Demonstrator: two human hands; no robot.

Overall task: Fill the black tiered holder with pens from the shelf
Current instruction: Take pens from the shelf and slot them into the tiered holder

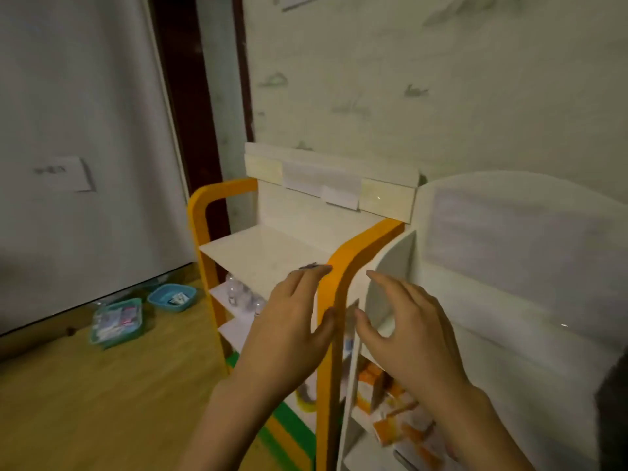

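Before orange shelf (334, 300), both hands empty

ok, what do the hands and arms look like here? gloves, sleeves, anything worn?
Two bare hands, left hand and right hand, no gloves. Forearms bare down to the frame's bottom edge, no sleeves in view. No rings, watch or bands visible on fingers or wrists. Image is slightly blurred.

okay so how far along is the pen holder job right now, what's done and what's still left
Nothing looks done: no black tiered holder and no pens show in this view. In hand: nothing. The left hand and right hand are both open and empty, raised in front of the orange-framed shelf, whose top board is bare. Still left: finding the pens and the holder, then all the filling.
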